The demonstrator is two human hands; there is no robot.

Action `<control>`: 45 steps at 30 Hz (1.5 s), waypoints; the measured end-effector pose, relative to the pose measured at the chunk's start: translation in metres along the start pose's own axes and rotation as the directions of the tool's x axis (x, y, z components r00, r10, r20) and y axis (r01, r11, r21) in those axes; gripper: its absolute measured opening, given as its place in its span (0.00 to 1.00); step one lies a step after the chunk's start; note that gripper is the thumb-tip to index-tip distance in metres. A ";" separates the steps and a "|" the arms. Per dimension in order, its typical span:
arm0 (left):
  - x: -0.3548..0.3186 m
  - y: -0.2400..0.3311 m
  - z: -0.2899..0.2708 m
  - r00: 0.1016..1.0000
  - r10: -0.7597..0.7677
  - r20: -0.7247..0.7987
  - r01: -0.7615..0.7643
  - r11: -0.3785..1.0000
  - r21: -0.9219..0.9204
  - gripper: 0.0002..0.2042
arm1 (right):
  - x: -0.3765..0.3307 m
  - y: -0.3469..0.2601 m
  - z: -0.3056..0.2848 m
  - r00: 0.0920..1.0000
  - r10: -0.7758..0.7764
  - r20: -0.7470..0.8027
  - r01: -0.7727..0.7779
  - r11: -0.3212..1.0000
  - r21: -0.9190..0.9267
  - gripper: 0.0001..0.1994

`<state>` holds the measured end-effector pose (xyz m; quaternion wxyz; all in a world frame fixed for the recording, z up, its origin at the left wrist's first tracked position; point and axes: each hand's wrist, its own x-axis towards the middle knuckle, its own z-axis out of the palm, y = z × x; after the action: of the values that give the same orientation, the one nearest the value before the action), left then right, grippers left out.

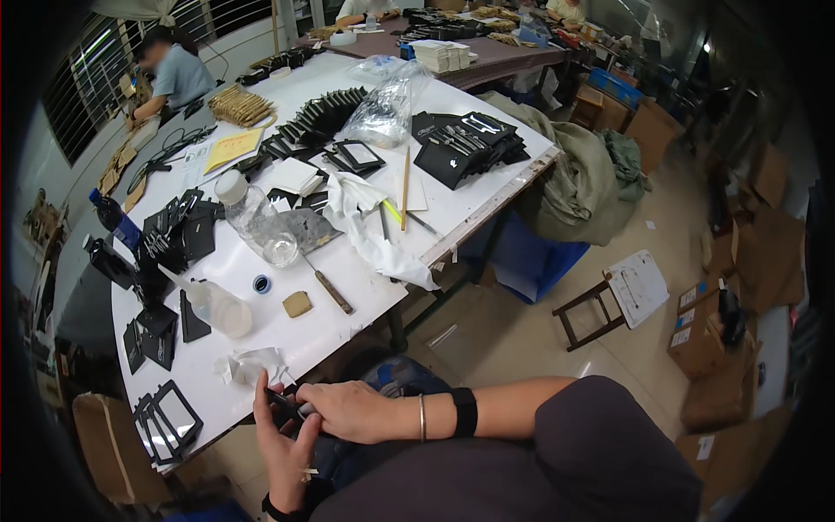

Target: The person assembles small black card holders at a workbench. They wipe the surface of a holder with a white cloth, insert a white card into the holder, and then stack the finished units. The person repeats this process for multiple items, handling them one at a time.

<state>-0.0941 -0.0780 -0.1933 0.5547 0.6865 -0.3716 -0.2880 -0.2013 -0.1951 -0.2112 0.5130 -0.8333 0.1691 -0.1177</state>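
Note:
Just off the table's near edge, both hands meet over a small black flat piece (280, 402). My left hand (285, 448) holds it between the thumb and fingers, with the index finger stretched up. My right hand (352, 411) reaches in from the right, its fingertips pressed together at the piece. A small greyish bit shows at those fingertips, too small to name. Crumpled white tissue (252, 367) lies on the table just beyond the hands. Black frame-shaped pieces (167, 422) lie at the table's near left corner.
On the white table (348, 335) stand a squeeze bottle (219, 309), a clear bottle (243, 202) and a small glass (281, 250). A wooden-handled tool (333, 291), a tan block (297, 304) and stacked black pieces (470, 146) lie about. A stool (613, 296) stands right; a person (178, 70) sits far left.

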 end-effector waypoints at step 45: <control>0.002 -0.021 0.008 0.919 0.313 -0.240 -0.224 0.915 0.336 0.36 | 0.029 0.002 -0.009 0.997 -0.010 0.071 0.053 0.779 -0.625 0.08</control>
<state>-0.0953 -0.0819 -0.2151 0.5261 0.7394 -0.4177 -0.0449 -0.1788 -0.2150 -0.2078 0.2101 -0.9624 0.1681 -0.0368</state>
